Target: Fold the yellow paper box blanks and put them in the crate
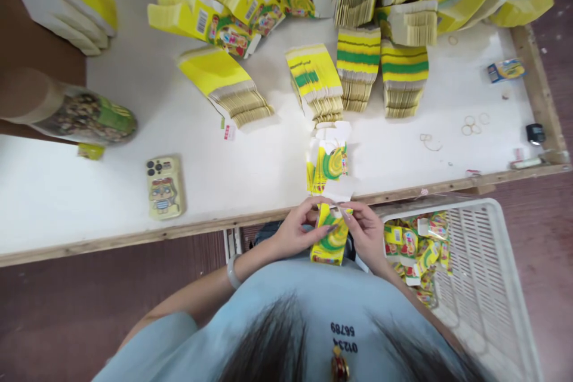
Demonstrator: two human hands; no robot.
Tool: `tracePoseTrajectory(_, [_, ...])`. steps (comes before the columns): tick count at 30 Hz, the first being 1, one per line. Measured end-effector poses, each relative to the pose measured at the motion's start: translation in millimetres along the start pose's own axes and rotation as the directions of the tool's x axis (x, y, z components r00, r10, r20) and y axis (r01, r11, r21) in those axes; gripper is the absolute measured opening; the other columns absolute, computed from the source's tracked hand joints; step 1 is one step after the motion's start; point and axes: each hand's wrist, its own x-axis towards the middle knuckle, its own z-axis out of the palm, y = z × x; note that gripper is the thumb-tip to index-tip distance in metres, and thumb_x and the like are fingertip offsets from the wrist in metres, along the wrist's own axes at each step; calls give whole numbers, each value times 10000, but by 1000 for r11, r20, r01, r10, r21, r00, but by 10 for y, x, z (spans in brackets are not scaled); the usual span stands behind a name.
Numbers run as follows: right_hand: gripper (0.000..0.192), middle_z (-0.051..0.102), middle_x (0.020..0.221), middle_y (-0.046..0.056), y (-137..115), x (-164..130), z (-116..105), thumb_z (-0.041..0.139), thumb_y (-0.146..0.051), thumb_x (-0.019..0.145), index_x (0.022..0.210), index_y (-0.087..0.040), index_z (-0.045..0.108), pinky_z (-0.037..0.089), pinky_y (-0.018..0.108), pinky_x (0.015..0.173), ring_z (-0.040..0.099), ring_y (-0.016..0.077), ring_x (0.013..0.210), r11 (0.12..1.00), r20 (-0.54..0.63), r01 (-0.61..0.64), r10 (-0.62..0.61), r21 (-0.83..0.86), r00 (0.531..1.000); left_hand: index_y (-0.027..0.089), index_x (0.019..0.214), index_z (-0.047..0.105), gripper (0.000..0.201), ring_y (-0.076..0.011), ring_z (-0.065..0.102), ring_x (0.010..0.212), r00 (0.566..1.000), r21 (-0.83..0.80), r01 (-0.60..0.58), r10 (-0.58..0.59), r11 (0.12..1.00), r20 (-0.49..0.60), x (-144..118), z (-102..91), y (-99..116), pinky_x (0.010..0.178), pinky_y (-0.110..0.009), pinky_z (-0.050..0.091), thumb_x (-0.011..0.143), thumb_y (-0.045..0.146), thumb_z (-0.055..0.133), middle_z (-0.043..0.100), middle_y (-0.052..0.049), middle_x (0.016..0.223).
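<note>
Between my two hands is a small yellow and green printed carton, held at the table's front edge with its white flaps at the top. My left hand grips its left side, thumb across the printed front. At the upper right, the fingers of my right hand pinch the white flap. Just beyond lie several flat cartons of the same print, fanned on the white table. Behind them stands a leaning stack of yellow flat cartons.
More carton stacks line the table's back. A phone and a jar are at left. A white plastic basket with packed cartons stands at lower right. Rubber bands lie at right, inside the wooden edge.
</note>
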Motion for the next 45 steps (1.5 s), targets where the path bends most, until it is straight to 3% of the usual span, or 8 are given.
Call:
tracePoseTrajectory(3, [208, 773, 809, 24, 8, -5, -22, 654, -403, 962, 893, -226, 741, 593, 286, 658, 718, 169, 706, 998, -17, 55, -56, -34, 998, 193, 1144, 641, 392, -196, 693, 872, 998, 70, -63, 64, 996, -22, 42, 17, 27, 812, -336, 588, 995, 546, 559, 725, -95, 1023])
tracePoseTrajectory(6, [199, 800, 939, 57, 95, -22, -101, 670, -406, 955, 1056, -254, 747, 641, 353, 722, 775, 220, 832, 985, -100, 127, -138, -114, 985, 227, 1440, 519, 513, -219, 722, 907, 988, 92, -141, 146, 986, -45, 80, 37, 16, 865, -377, 597, 1042, 542, 450, 757, -104, 1051])
tracePoseTrajectory(11, [441, 807, 1169, 92, 137, -18, -318, 746, -631, 837, 1150, -322, 781, 649, 506, 931, 775, 328, 1088, 914, 248, 370, -325, -165, 913, 227, 1458, 606, 578, -277, 715, 1214, 985, 178, -170, 167, 969, 29, 91, -5, 84, 1103, -443, 544, 1046, 571, 390, 771, -127, 1251])
tracePoseTrajectory(17, [457, 794, 1138, 97, -115, 14, -263, 762, -399, 890, 1313, -254, 668, 666, 306, 756, 791, 203, 956, 997, 367, -72, 66, 4, 928, 216, 1453, 619, 503, -259, 701, 1263, 996, 243, -91, 84, 966, 41, 118, -38, 215, 1133, -457, 531, 1042, 461, 463, 713, -113, 1389])
tracePoseTrajectory(25, [482, 823, 1089, 31, -159, 83, -302, 794, -287, 871, 1341, -305, 689, 665, 360, 890, 788, 175, 986, 927, 487, -300, 160, 223, 858, 234, 1471, 600, 508, -274, 670, 1318, 979, 272, -202, 198, 941, 45, 113, -53, 172, 1143, -436, 528, 1030, 465, 499, 668, -125, 1449])
tracePoseTrajectory(33, [385, 841, 997, 22, 24, -11, -360, 809, -433, 849, 1216, -323, 775, 685, 306, 672, 797, 170, 804, 898, 391, -356, 239, 260, 889, 230, 1380, 653, 454, -230, 750, 1156, 963, 374, -268, 261, 888, 70, 163, -4, 51, 1008, -368, 597, 1063, 431, 399, 768, -119, 1280])
tracePoseTrajectory(40, [346, 840, 1029, 51, -118, -54, -253, 857, -465, 780, 1083, -301, 828, 686, 367, 787, 799, 209, 831, 899, 264, -366, 302, 240, 916, 212, 1270, 665, 448, -227, 771, 1010, 967, 458, -241, 251, 856, 39, 167, 56, -3, 882, -360, 621, 1066, 483, 372, 788, -108, 1158])
tracePoseTrajectory(45, [363, 831, 1064, 63, -115, -57, -438, 813, -508, 805, 1098, -295, 810, 673, 350, 713, 790, 221, 837, 930, 238, -337, 298, 147, 925, 201, 1310, 627, 516, -223, 733, 961, 918, 599, -395, 329, 697, 222, 373, -56, 126, 835, -342, 595, 1059, 568, 366, 766, -105, 1101])
